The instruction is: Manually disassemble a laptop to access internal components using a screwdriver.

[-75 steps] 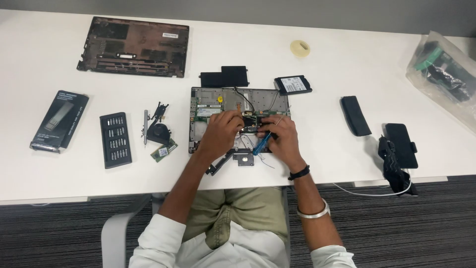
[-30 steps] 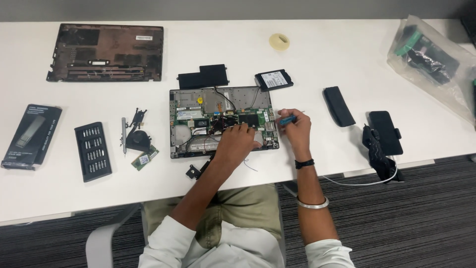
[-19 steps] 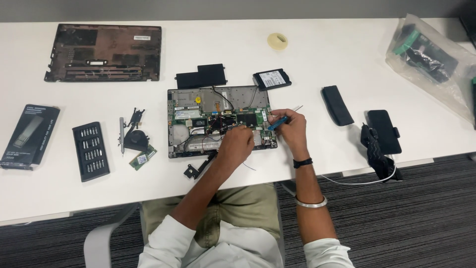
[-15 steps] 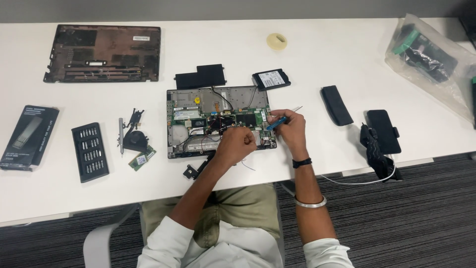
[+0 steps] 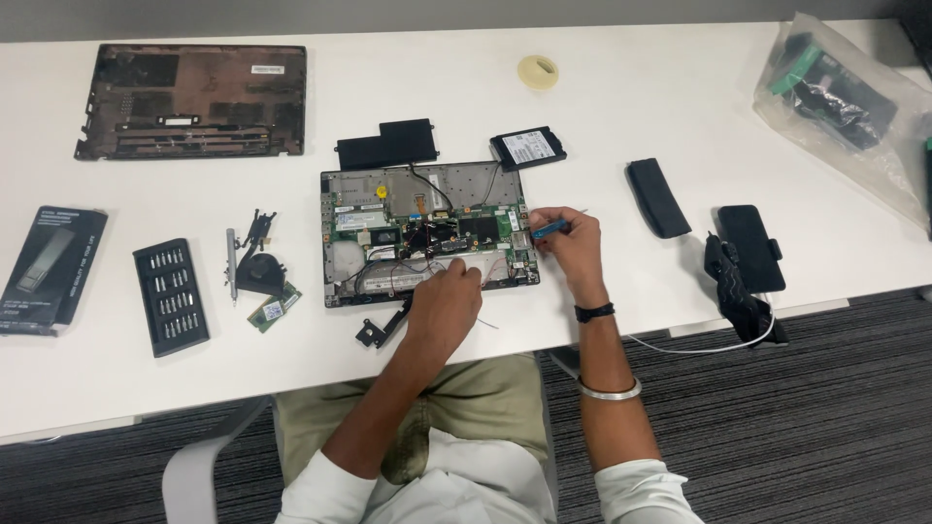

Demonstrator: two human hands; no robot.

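Opened grey laptop chassis with exposed circuit boards point(image 5: 427, 233) lies near the front edge of the white table point(image 5: 602, 107), within easy reach. Right hand point(image 5: 573, 247) is closed around a small blue-handled screwdriver point(image 5: 549, 229), tip at the chassis's right edge. Left hand point(image 5: 445, 303) rests on the chassis's front rim, likely to steady it; fingers curled, holding nothing that shows. Black screwdriver-bit tray point(image 5: 171, 295) sits towards the table's left edge; the removed dark bottom cover point(image 5: 194, 100) lies at the back left corner.

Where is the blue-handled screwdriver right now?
In the head view, the blue-handled screwdriver is in the right hand, at the right edge of the opened laptop chassis, just below the black drive.
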